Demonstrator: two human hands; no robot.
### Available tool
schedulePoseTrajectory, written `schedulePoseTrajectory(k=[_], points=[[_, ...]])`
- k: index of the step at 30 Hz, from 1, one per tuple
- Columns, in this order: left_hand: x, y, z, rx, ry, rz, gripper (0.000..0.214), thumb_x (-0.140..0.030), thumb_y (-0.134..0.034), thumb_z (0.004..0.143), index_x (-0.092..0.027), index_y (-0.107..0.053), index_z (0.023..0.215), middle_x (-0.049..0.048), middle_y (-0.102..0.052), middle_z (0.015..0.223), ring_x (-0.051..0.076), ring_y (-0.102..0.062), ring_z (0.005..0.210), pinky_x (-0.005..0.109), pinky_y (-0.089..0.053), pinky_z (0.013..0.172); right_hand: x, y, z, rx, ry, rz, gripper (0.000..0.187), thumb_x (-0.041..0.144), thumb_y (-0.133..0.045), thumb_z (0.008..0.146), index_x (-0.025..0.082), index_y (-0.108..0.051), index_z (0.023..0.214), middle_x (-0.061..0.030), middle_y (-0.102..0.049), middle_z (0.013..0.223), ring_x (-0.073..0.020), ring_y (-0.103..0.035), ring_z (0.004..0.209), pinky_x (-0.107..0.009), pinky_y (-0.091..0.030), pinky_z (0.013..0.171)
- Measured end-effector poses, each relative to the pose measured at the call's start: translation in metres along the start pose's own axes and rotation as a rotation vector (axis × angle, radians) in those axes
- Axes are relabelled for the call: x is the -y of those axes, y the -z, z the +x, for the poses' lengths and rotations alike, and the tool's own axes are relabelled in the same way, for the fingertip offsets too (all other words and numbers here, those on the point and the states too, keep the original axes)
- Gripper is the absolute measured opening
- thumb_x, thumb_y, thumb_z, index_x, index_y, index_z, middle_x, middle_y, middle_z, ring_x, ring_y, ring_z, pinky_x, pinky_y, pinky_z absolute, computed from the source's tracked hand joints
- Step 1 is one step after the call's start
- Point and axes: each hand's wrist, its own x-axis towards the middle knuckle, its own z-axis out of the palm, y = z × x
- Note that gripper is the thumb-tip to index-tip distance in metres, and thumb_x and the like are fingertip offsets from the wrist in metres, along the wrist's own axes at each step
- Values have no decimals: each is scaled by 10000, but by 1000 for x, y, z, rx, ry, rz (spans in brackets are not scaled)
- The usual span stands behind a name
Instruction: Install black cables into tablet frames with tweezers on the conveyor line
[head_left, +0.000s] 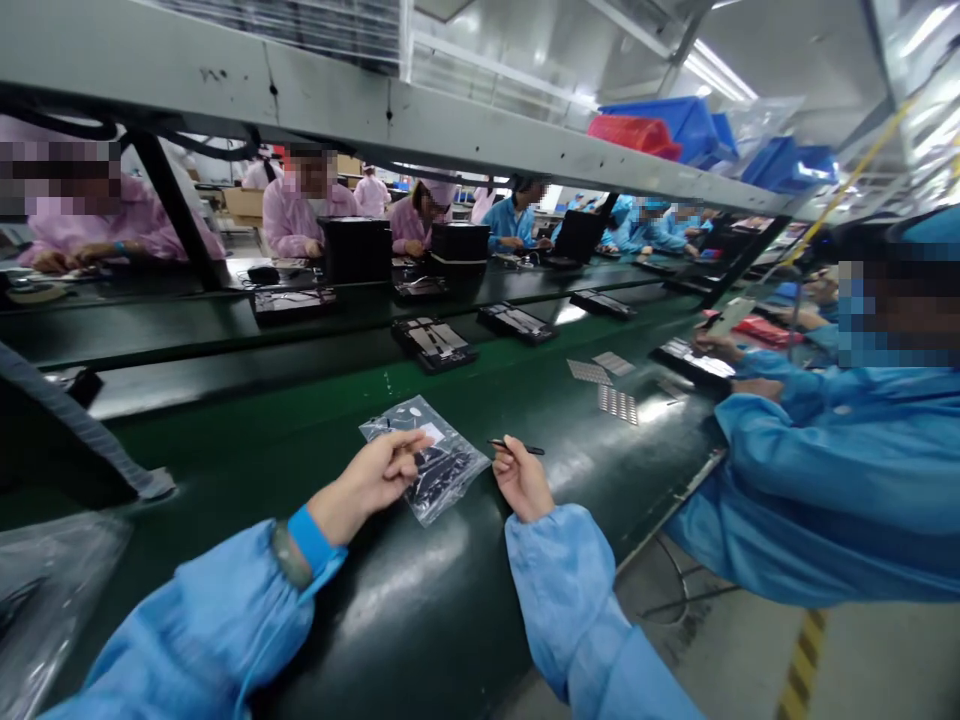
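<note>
My left hand pinches a clear plastic bag of small dark parts that lies on the dark green conveyor belt. Its fingers are closed on the bag's near edge. My right hand is just right of the bag and holds thin black tweezers between thumb and fingers, tips pointing right. Both my arms wear blue sleeves, and the left wrist carries a wrist strap.
Black trays with parts ride the belt further away. Small perforated sheets lie to the right. A co-worker in blue works close on my right. Several people in pink and blue sit across. A plastic bag lies at left.
</note>
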Motion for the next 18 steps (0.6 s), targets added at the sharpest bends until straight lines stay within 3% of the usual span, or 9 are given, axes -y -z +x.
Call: schedulePoseTrajectory(k=[3, 9, 13, 18], points=[[-16, -31, 55, -66, -26, -13, 51, -72, -480, 917, -79, -527, 937, 25, -579, 794, -16, -206, 371, 111, -232, 316, 1, -2, 1, 2, 12, 4, 308, 134, -800, 591, 143, -512, 699, 4, -600, 629, -17, -415, 444, -103, -347, 375], [-45, -82, 147, -154, -124, -119, 196, -270, -540, 938, -106, -554, 1044, 18, -559, 836, 63, -506, 579, 160, -437, 467, 0, -4, 3, 30, 1, 3, 344, 155, -830, 562, 140, -523, 717, -10, -619, 666, -22, -425, 454, -111, -350, 385], [-65, -92, 189, -258, -207, -200, 232, -286, -547, 934, -123, -546, 1100, 41, -576, 908, 103, -561, 680, 213, -497, 550, 3, -2, 9, 20, 19, 24, 371, 173, -845, 541, 141, -522, 719, -11, -616, 655, -20, -422, 455, -107, -344, 387], [-80, -87, 218, -336, -256, -210, 245, -279, -567, 922, -135, -544, 1119, 52, -578, 952, 124, -581, 735, 228, -509, 577, 5, -1, 15, -3, 31, 33, 343, 176, -829, 569, 143, -527, 728, -11, -617, 656, -21, -423, 453, -110, -346, 392]])
